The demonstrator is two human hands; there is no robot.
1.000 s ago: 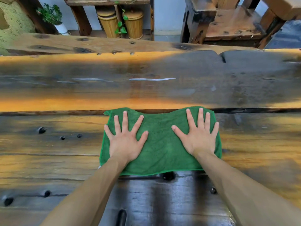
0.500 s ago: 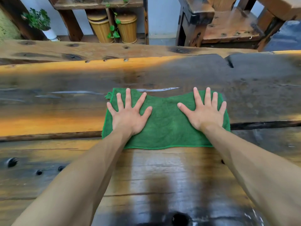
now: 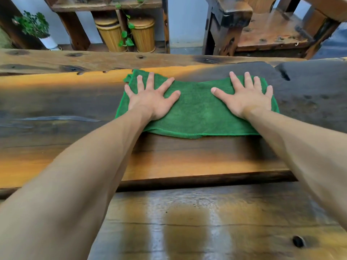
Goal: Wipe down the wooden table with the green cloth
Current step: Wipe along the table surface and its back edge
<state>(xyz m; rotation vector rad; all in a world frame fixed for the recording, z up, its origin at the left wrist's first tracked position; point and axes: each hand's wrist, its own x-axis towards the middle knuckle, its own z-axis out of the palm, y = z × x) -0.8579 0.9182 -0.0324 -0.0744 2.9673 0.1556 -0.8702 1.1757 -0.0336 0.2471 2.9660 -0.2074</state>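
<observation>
Both hands have slid the cloth [image 3: 197, 109] away from the body since a second ago: it then lay on the near plank, its far hem at the seam, and it now sits wholly past that seam, close to the table's [image 3: 56, 94] far edge. The arms reach out longer than before.

Beyond the cloth, past the table's far edge, two wicker bins [image 3: 129, 34] stand side by side under a wooden shelf [image 3: 105, 5], with a trailing vine [image 3: 125, 34] hanging between them. Left of the bins is a small potted plant [image 3: 32, 25] in a white pot. Right of the bins, further back, stands a heavy wooden chair [image 3: 262, 30]. Nothing lies on the table around the cloth; only both forearms cross the near planks and hide part of its near hem on each side.

The cloth is bright green, spread nearly flat in a wide rectangle, its near hem slightly wavy and its far left corner bunched into a small fold. The wood nearer than the cloth shines with a wet streak [image 3: 187, 222].

The left hand [image 3: 150, 98] lies flat on the cloth's left part, fingers straight and spread, pressing down without grasping. The right hand [image 3: 246, 98] does likewise on the right part, palm down, fingers splayed, fingertips reaching the far hem.
</observation>
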